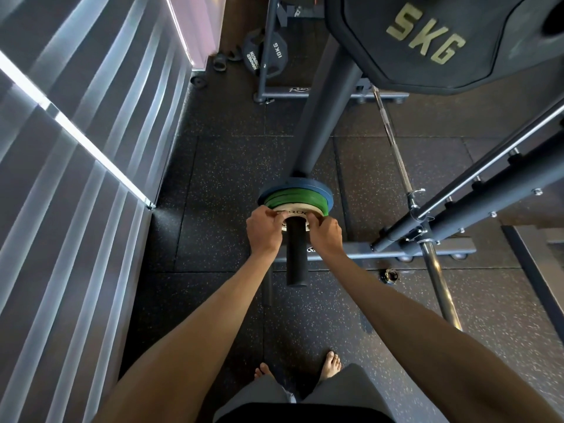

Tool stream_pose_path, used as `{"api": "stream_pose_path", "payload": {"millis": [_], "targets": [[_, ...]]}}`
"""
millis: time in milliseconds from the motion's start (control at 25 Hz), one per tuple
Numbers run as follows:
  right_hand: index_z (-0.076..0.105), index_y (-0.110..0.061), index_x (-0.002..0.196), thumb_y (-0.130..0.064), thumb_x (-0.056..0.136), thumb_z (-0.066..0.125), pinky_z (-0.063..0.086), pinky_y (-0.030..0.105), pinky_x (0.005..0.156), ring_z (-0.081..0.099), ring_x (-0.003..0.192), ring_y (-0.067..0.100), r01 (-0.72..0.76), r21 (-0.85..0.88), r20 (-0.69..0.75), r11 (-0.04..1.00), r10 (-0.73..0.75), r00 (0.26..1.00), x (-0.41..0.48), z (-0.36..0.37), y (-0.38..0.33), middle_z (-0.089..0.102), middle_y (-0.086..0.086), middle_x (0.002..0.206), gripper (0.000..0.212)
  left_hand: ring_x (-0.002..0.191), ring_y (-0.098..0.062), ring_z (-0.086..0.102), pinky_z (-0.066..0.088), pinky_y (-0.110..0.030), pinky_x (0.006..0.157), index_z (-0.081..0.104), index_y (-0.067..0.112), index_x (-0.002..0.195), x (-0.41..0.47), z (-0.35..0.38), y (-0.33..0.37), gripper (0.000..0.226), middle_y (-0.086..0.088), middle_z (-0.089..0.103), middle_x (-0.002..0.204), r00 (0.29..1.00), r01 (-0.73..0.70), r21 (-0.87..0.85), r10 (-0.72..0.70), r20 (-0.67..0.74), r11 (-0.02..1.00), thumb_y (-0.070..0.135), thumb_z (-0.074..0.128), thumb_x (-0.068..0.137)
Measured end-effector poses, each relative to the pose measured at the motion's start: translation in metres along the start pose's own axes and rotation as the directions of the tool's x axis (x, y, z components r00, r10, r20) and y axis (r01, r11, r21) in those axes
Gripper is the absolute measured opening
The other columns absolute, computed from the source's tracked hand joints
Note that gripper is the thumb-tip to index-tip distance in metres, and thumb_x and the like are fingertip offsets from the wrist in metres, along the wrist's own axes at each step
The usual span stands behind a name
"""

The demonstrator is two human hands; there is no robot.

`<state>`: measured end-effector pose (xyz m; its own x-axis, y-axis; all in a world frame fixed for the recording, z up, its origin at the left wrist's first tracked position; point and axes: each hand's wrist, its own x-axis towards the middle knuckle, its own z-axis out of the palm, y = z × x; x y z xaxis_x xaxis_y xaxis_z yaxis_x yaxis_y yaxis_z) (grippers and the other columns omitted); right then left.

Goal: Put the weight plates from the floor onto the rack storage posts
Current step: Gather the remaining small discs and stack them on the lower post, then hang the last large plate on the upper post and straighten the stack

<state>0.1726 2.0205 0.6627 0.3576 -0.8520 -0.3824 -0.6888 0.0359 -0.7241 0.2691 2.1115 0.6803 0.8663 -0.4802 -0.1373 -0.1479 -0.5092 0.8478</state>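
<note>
Head view: left hand and right hand pinch the white plate by opposite rims, either side of the storage post it is threaded on, likely to hold it square while seating against the green plates behind.

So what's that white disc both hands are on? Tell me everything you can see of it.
The white plate is a small, thin round disc with a matte cream face and dark lettering, partly hidden by fingers. It sits threaded on the black post, which sticks out through its centre hole. Behind it lie green plates and a larger blue plate. The left hand and right hand each pinch its rim.
</note>
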Motion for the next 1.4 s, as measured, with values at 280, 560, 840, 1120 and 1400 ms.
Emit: {"api": "stream_pose_path", "payload": {"millis": [280,560,840,1120,1400], "targets": [[0.062,0.007,0.112,-0.055,0.098,0.041,0.045,0.035,0.084,0.061,0.11,0.039,0.013,-0.065,0.099,0.998,-0.006,0.995,-0.003,-0.015,-0.006,0.066,0.025,0.114,0.067,0.082,-0.025,0.068,0.056,-0.04,0.078,0.064,0.003,0.091,-0.001,-0.01,0.006,0.032,-0.01,0.071,0.086,0.993,-0.056,0.087,0.047,0.108,0.995,0.034,0.069,0.088],[0.057,-0.002,0.128,-0.052,0.099,0.042,0.045,0.039,0.093,0.057,0.119,0.04,0.077,-0.237,0.212,0.968,-0.026,0.977,-0.035,-0.033,-0.021,0.062,0.023,0.126,0.059,0.093,-0.024,0.07,0.056,-0.034,0.081,0.068,0.005,0.106,-0.003,-0.035,0.008,0.027,-0.01,0.073,0.102,0.98,-0.111,0.197,0.075,0.182,0.974,0.029,0.061,0.094],[0.061,-0.004,0.11,-0.031,0.099,0.05,0.047,0.04,0.087,0.06,0.112,0.04,0.456,-0.267,0.084,0.849,-0.451,0.888,-0.133,-0.093,-0.147,0.067,0.019,0.115,0.031,0.066,-0.021,0.072,0.06,-0.044,0.067,0.067,0.019,0.083,-0.009,-0.115,0.15,0.017,-0.002,0.073,0.073,0.939,-0.338,-0.145,0.322,-0.125,0.93,0.029,0.054,0.083],[0.059,-0.016,0.115,-0.03,0.097,0.051,0.051,0.043,0.087,0.063,0.106,0.032,0.848,-0.059,-0.1,0.526,-0.849,0.519,-0.277,-0.209,-0.279,0.072,0.007,0.107,0.025,0.07,-0.016,0.072,0.06,-0.037,0.071,0.063,0.02,0.091,-0.072,-0.245,0.35,0.007,-0.001,0.073,0.081,0.692,-0.697,-0.221,0.56,-0.457,0.682,0.024,0.058,0.091],[0.066,-0.014,0.1,-0.022,0.099,0.049,0.053,0.037,0.075,0.062,0.083,0.018,0.931,-0.058,-0.359,0.361,-0.877,0.318,-0.291,-0.317,-0.29,0.068,0.002,0.091,0.019,0.086,-0.002,0.059,0.047,-0.008,0.08,0.064,0.011,0.107,-0.112,-0.227,0.413,0.019,0.012,0.061,0.092,0.62,-0.769,-0.077,0.712,-0.33,0.635,0.025,0.057,0.097]]}}
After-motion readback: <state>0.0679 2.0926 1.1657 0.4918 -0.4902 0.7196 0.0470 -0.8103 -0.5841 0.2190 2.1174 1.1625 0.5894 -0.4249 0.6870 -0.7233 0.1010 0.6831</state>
